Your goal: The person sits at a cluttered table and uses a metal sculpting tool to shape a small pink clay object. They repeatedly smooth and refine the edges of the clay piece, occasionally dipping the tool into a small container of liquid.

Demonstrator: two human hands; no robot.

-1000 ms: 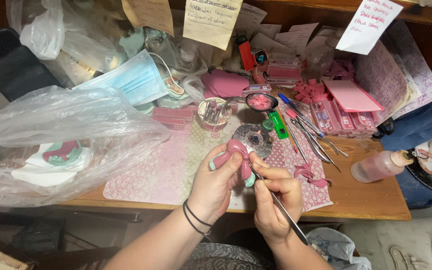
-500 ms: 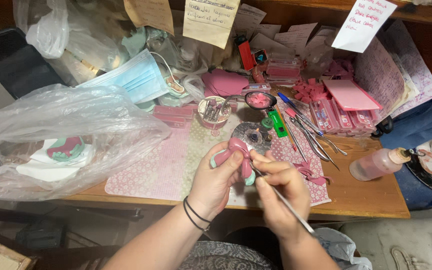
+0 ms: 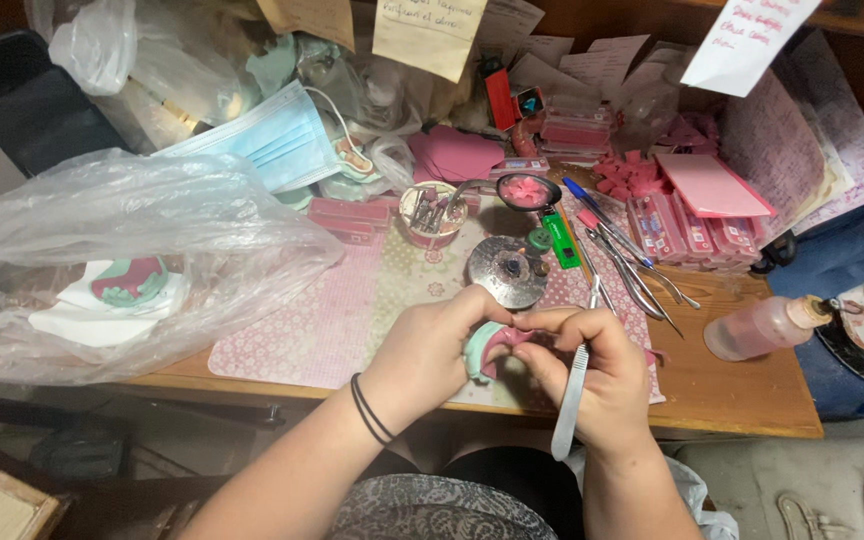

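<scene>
Head view: my left hand [image 3: 430, 352] grips the pink-and-teal cast [image 3: 487, 348] over the mat [image 3: 352, 310], just left of my right hand [image 3: 597, 375], which pinches it too and clamps a metal tool [image 3: 572, 395] pointing toward me.

Left hand [image 3: 430, 352], right hand [image 3: 592, 368]: closed grips, touching.
</scene>
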